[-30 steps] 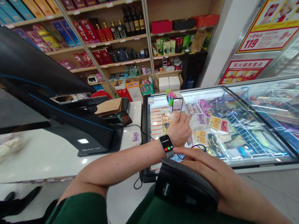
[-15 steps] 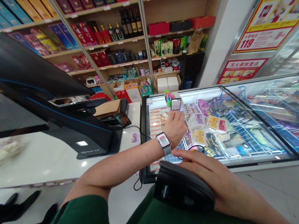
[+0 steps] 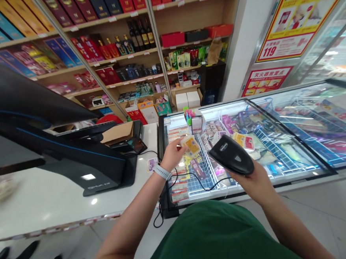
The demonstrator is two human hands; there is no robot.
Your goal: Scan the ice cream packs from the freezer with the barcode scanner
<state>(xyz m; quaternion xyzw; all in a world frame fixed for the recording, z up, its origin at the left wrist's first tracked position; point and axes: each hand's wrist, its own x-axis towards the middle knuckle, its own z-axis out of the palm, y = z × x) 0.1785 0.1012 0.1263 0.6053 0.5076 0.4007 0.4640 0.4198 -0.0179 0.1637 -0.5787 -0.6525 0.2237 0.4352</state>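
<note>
My left hand (image 3: 172,155), with a smartwatch (image 3: 161,171) on its wrist, pinches the edge of a small clear pack with a yellow label (image 3: 191,145) above the freezer's glass top. In my right hand (image 3: 258,180) is a black handheld barcode scanner (image 3: 231,155), tilted with its head toward the upper left; its grip is mostly hidden beneath. A black cable (image 3: 206,188) runs below the scanner toward the counter. Right behind the scanner, more packs with yellow and red labels (image 3: 245,140) lie on the glass. A phone-like upright panel (image 3: 196,125) stands beyond the yellow pack.
The glass-topped freezer (image 3: 251,193) holds wire baskets of packaged goods. To the left, a dark monitor on a stand (image 3: 104,166) rises from the white counter (image 3: 60,208). A purple-labelled pack (image 3: 152,164) lies there. Stocked shelves (image 3: 123,56) stand behind.
My left hand has drawn back left from beside the phone-like panel and now holds the yellow-labelled pack. My right hand has raised the scanner from near my body to over the freezer.
</note>
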